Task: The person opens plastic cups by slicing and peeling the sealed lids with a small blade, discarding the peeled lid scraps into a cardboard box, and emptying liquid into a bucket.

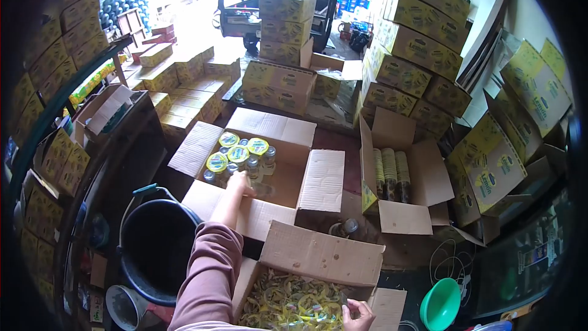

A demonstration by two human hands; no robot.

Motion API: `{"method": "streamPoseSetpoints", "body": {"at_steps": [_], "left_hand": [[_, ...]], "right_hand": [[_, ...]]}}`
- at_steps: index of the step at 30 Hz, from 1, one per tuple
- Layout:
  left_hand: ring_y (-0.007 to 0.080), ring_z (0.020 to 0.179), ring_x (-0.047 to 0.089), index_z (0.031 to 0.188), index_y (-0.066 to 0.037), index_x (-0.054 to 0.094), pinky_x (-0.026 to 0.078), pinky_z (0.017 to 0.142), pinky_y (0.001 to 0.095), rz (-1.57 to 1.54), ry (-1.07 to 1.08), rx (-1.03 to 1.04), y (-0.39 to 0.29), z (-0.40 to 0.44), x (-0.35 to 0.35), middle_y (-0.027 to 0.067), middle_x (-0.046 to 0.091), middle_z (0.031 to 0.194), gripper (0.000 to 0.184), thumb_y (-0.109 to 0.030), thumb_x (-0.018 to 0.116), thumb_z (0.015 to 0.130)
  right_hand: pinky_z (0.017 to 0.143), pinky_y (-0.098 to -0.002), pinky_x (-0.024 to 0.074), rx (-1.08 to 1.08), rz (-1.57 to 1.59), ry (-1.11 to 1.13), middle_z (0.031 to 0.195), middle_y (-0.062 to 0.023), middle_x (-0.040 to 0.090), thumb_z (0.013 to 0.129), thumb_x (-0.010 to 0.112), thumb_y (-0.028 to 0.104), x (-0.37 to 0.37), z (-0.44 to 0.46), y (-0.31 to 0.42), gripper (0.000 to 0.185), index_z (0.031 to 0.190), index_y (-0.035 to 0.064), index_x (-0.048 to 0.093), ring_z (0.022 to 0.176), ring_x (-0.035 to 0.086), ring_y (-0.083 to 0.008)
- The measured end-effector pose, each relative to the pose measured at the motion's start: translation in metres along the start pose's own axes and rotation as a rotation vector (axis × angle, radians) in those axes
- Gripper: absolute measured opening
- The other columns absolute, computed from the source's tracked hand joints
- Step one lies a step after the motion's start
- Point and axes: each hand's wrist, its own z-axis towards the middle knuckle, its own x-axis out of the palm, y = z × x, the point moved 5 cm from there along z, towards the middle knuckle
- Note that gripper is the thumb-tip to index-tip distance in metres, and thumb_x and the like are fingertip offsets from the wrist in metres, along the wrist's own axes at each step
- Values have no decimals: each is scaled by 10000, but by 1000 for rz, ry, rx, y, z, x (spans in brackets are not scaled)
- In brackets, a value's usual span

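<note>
My left hand (241, 184), in a mauve sleeve, reaches into a large open carton (285, 175). Its fingers are curled beside a clear, jar-like container (262, 190); what they grip is hidden. Just beyond it stand several clear jars (252, 163) with pale lids, some topped by yellow printed round cups or lids (238, 153). Close to me, my right hand (358, 315) is pinched at the right side of another open carton (321, 254). That carton is filled with a loose heap of yellow-and-brown pieces (294, 300), perhaps printed labels. Anything between the right fingers is too small to name.
A black bucket (156, 251) stands left of my arm. Right of the cartons, an open box (422, 184) holds stacked cups (392, 175). A green bowl (440, 304) sits at lower right. Stacked yellow lemon-print cartons (416, 37) rise behind; a vehicle (239, 15) is beyond.
</note>
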Motion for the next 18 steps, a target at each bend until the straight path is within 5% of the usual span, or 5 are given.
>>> {"method": "streamPoseSetpoints", "body": {"at_steps": [4,12,14,16,18], "left_hand": [[415,1151,405,1227,-99,401,405,936,390,-217,-89,196,-37,-44,-29,305,211,1296,803,-193,698,488],[351,1160,371,1228,43,311,301,1000,381,-598,-347,741,-57,-117,-82,236,392,1196,966,-319,797,476],[288,1145,408,1285,-28,229,374,955,372,-573,-674,939,-46,-163,-100,152,413,1182,955,-149,800,529],[233,1105,457,1348,-151,113,477,868,335,-1033,-653,1063,-45,-243,-123,134,379,1218,992,95,700,587],[235,1079,469,1344,-115,122,438,906,337,-1477,-648,927,-19,-273,-115,137,377,1239,830,31,646,717]], "right_hand": [[525,-259,444,10,36,-22,689,-74,589,694,682,20,-15,-18,7,165,853,30,641,576,545,-149],[616,-229,452,237,340,-88,735,-24,594,689,677,-6,-44,-62,2,186,866,15,626,642,541,-94],[638,-213,442,324,460,-133,755,18,570,695,687,4,-42,-70,8,212,896,25,623,687,511,-66],[649,-199,436,319,720,-35,795,24,548,723,658,-11,-33,-67,19,262,975,23,594,714,510,-59],[651,-190,438,295,864,19,831,27,538,747,619,-36,-30,-62,45,299,1035,15,560,751,499,-49]]}}
